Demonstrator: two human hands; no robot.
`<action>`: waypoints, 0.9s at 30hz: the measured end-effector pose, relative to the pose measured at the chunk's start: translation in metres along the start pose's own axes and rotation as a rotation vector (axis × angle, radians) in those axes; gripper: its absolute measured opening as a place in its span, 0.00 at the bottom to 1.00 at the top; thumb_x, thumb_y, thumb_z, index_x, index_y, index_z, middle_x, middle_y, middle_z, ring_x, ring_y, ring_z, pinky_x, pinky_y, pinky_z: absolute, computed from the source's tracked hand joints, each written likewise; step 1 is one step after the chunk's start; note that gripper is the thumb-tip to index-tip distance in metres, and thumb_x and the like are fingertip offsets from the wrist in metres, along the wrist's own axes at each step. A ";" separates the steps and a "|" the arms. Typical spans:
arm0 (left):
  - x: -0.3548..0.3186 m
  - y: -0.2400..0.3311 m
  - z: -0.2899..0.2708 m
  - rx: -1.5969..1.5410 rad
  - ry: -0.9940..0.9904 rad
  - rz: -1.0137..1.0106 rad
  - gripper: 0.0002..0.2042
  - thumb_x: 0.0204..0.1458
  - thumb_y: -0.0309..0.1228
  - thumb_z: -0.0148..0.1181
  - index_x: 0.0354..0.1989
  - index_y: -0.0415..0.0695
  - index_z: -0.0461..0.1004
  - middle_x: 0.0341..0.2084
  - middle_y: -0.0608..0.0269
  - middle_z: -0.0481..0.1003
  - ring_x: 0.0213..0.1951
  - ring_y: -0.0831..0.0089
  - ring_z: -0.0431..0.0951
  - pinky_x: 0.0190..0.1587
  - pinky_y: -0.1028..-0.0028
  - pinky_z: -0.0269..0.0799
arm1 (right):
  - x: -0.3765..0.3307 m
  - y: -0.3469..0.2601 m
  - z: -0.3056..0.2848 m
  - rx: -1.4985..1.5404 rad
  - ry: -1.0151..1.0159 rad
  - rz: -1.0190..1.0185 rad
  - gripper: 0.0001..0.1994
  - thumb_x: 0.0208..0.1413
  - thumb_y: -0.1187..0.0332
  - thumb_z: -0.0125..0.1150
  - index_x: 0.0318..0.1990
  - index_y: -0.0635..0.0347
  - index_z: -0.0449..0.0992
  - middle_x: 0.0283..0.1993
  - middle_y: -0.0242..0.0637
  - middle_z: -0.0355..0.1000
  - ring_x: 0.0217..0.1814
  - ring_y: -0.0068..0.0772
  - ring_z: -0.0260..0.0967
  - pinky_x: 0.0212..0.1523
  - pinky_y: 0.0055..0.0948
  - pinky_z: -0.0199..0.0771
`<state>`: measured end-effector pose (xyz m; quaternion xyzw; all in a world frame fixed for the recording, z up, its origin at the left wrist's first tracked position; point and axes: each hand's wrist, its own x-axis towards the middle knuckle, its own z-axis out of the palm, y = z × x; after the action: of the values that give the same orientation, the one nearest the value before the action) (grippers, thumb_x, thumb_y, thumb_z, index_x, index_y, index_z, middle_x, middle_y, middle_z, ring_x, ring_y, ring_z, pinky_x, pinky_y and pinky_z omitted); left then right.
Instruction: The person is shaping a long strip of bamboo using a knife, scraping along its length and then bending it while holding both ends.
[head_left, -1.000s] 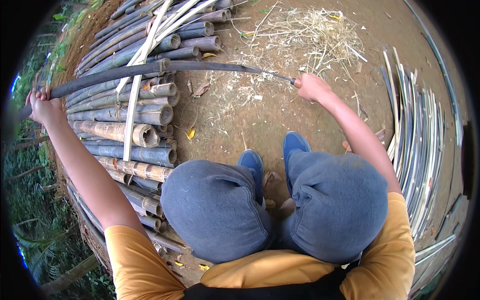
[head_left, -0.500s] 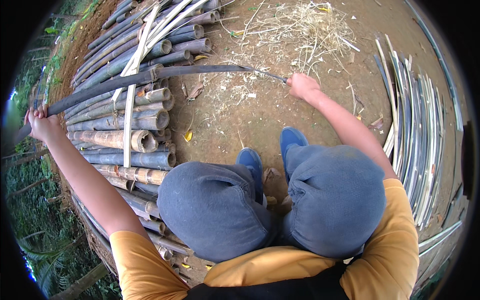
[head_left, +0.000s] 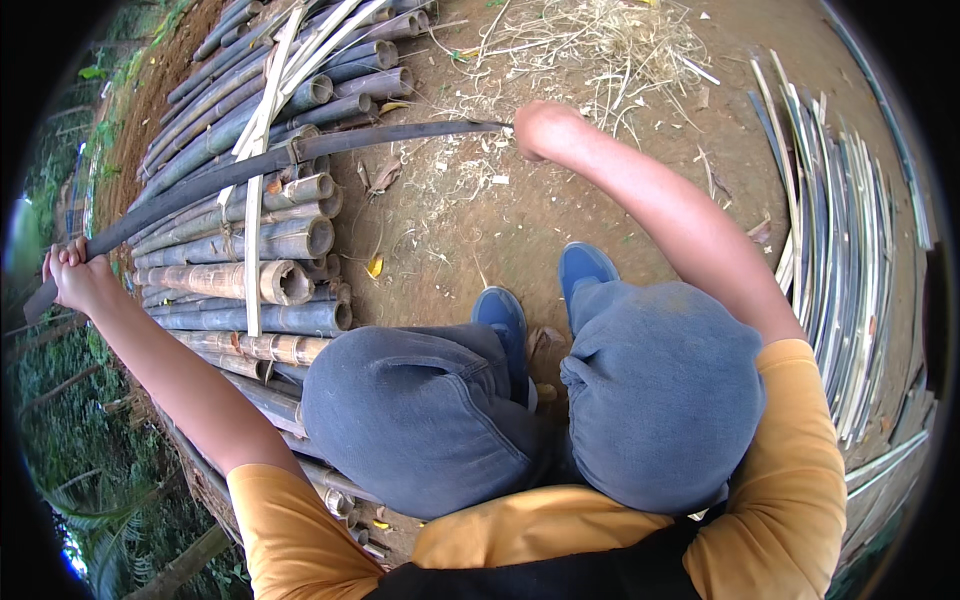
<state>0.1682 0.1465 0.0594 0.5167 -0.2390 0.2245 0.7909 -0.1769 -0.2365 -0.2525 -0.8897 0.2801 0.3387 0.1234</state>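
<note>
A long dark bamboo strip (head_left: pixel 380 135) stretches from the far left to the middle, bowed slightly, with a joint ring partway along. My left hand (head_left: pixel 76 276) is closed round it near its outer end, which sticks out past my fingers. At the strip's inner end, my right hand (head_left: pixel 548 130) is closed on a thin dark knife, now mostly hidden by the fist and wrist. The strip passes above a stack of bamboo poles (head_left: pixel 270 240) and some pale split bamboo strips (head_left: pixel 254 260).
Curly bamboo shavings (head_left: pixel 625 45) are heaped on the dirt ground ahead. A bundle of long split strips (head_left: pixel 840 260) lies to the right. My knees are bent, and my blue shoes (head_left: pixel 500 315) are on the ground between the pole stack and bundle.
My right hand has moved left, up to the strip's inner end, and its wrist has turned, covering the knife. The strip's outer end and my left hand have dipped slightly.
</note>
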 end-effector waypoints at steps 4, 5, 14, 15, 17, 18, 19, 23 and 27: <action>0.007 -0.007 -0.002 0.132 0.096 0.041 0.09 0.56 0.13 0.51 0.29 0.42 0.64 0.17 0.65 0.61 0.16 0.76 0.58 0.18 0.74 0.59 | 0.004 -0.007 -0.036 -0.161 0.006 -0.059 0.15 0.59 0.70 0.55 0.52 0.58 0.78 0.39 0.38 0.74 0.32 0.28 0.71 0.28 0.28 0.76; 0.007 -0.008 -0.005 0.177 0.135 0.046 0.09 0.56 0.13 0.51 0.29 0.42 0.64 0.17 0.65 0.61 0.16 0.76 0.59 0.18 0.74 0.60 | 0.006 -0.008 -0.043 -0.193 0.012 -0.083 0.14 0.58 0.70 0.56 0.51 0.57 0.79 0.41 0.39 0.76 0.34 0.31 0.73 0.31 0.30 0.77; -0.002 0.004 -0.005 0.107 0.166 0.050 0.09 0.55 0.12 0.51 0.29 0.41 0.62 0.17 0.65 0.61 0.16 0.75 0.60 0.17 0.73 0.61 | 0.010 -0.052 -0.085 -0.631 0.014 -0.272 0.11 0.47 0.74 0.64 0.41 0.60 0.83 0.44 0.45 0.78 0.43 0.39 0.76 0.40 0.40 0.80; -0.002 0.004 -0.005 0.175 0.194 0.047 0.09 0.55 0.12 0.50 0.30 0.40 0.62 0.18 0.64 0.61 0.16 0.75 0.60 0.17 0.73 0.60 | 0.009 -0.054 -0.083 -0.570 0.010 -0.246 0.13 0.47 0.75 0.65 0.43 0.57 0.83 0.46 0.42 0.78 0.44 0.39 0.76 0.41 0.39 0.80; -0.003 0.000 -0.004 0.137 0.193 0.042 0.09 0.55 0.12 0.50 0.30 0.40 0.62 0.18 0.63 0.62 0.16 0.75 0.60 0.16 0.74 0.60 | 0.022 -0.046 -0.066 -0.436 0.060 -0.206 0.14 0.47 0.74 0.65 0.44 0.57 0.82 0.47 0.41 0.78 0.44 0.39 0.76 0.42 0.39 0.80; -0.002 0.000 -0.003 0.112 0.191 0.041 0.09 0.54 0.12 0.50 0.30 0.40 0.62 0.18 0.63 0.62 0.16 0.75 0.60 0.16 0.74 0.60 | 0.029 -0.038 -0.059 -0.368 0.089 -0.182 0.14 0.47 0.74 0.66 0.45 0.57 0.82 0.47 0.41 0.78 0.44 0.39 0.76 0.43 0.39 0.80; -0.008 0.002 -0.002 0.143 0.168 0.042 0.09 0.55 0.12 0.51 0.31 0.40 0.61 0.18 0.63 0.62 0.16 0.75 0.60 0.16 0.74 0.60 | 0.018 -0.030 -0.053 -0.315 0.126 -0.230 0.15 0.48 0.73 0.64 0.46 0.57 0.82 0.48 0.41 0.78 0.46 0.39 0.77 0.44 0.39 0.80; -0.025 0.010 0.001 0.263 0.304 0.057 0.09 0.55 0.13 0.51 0.31 0.41 0.60 0.18 0.65 0.61 0.16 0.75 0.59 0.16 0.73 0.59 | 0.023 -0.022 -0.034 -0.219 0.076 -0.179 0.14 0.52 0.73 0.59 0.47 0.59 0.81 0.48 0.45 0.78 0.48 0.41 0.78 0.44 0.39 0.80; -0.048 0.010 0.014 0.217 0.331 0.024 0.09 0.55 0.13 0.50 0.32 0.41 0.59 0.18 0.65 0.61 0.16 0.75 0.59 0.16 0.73 0.58 | 0.060 0.013 0.029 0.036 0.173 -0.073 0.12 0.58 0.69 0.58 0.47 0.59 0.80 0.45 0.41 0.79 0.46 0.41 0.78 0.45 0.39 0.80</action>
<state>0.1225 0.1317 0.0423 0.5521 -0.0865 0.3403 0.7563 -0.1633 -0.2598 -0.3144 -0.9228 0.2633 0.2509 0.1270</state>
